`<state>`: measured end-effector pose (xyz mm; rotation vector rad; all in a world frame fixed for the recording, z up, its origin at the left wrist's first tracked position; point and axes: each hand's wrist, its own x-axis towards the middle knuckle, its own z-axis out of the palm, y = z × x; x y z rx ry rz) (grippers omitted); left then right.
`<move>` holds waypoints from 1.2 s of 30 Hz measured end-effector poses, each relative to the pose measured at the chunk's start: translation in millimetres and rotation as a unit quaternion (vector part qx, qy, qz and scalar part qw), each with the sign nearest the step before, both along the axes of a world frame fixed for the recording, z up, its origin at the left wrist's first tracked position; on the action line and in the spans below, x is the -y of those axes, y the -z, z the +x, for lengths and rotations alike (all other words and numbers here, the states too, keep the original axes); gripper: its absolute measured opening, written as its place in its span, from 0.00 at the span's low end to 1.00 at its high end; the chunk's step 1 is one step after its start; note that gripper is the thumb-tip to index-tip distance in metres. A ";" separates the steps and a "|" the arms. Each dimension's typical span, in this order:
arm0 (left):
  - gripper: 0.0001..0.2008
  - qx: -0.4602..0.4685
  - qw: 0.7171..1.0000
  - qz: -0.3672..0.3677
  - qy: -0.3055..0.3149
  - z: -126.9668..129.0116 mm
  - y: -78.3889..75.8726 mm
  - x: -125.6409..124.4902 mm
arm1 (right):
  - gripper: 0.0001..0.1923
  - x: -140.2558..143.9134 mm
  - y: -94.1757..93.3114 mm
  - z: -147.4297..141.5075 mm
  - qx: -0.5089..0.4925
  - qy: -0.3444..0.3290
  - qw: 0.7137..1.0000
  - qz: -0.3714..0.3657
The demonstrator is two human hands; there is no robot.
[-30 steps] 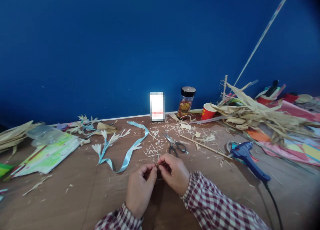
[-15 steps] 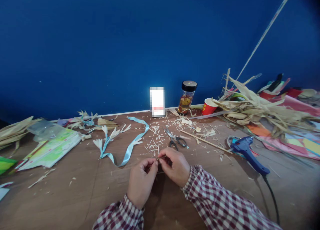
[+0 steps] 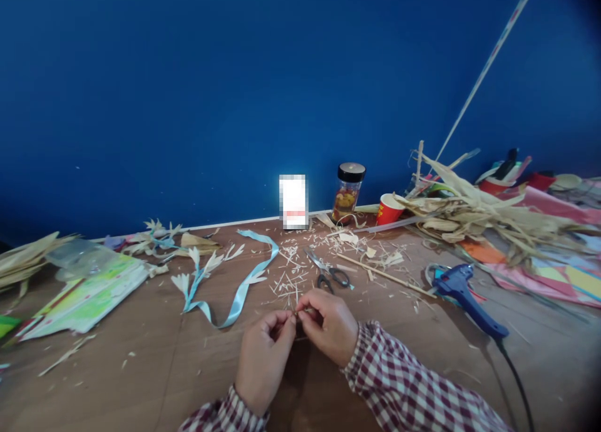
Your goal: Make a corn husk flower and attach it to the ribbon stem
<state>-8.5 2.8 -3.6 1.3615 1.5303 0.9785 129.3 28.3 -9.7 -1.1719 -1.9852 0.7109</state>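
My left hand [image 3: 265,360] and my right hand [image 3: 331,325] meet low in the middle of the head view, just above the table. Thumb and forefinger of each are pinched together, tip to tip with the other hand. Something tiny and thin seems to sit between the fingertips, too small to name. Just beyond my right hand lie scissors [image 3: 320,263] with black handles, blades pointing away. Short pale straw-like clippings [image 3: 288,286] are scattered ahead of my fingers. To the left, a light blue ribbon [image 3: 240,297] trails from a sprig of pale husk flowers [image 3: 195,277].
A blue glue gun [image 3: 474,307] with a black cord lies at right, near a thin stick [image 3: 385,274]. Farther back are a black-lidded jar [image 3: 348,197], a red paper cup [image 3: 389,210] and dry husks [image 3: 469,216]. Green-and-white packaging [image 3: 96,294] lies left.
The view has tilted up slightly, so the table and its things sit lower in the picture. Both hands keep their pinch, with hardly any movement of the fingers.
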 end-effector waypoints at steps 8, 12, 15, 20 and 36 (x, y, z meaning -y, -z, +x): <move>0.15 -0.004 1.000 -0.010 0.002 -1.3 1.4 -0.7 | 0.05 -1.8 -1.2 1.2 0.018 0.008 1.000 -0.004; 0.15 -0.002 1.000 -0.012 -0.006 -2.1 2.3 -0.2 | 0.05 -2.0 -2.1 1.6 0.018 0.010 1.000 0.001; 0.15 -0.007 1.000 -0.010 -0.001 -2.4 3.9 0.3 | 0.05 -1.6 -2.9 1.6 0.019 0.007 1.000 0.001; 0.14 -0.021 1.000 0.006 0.001 -2.6 3.4 0.7 | 0.05 -0.4 -3.2 1.0 0.020 0.013 1.000 -0.008; 0.12 -0.028 0.999 0.016 -0.003 -2.8 -1.7 3.8 | 0.05 2.3 -4.7 0.3 0.006 0.010 1.000 0.000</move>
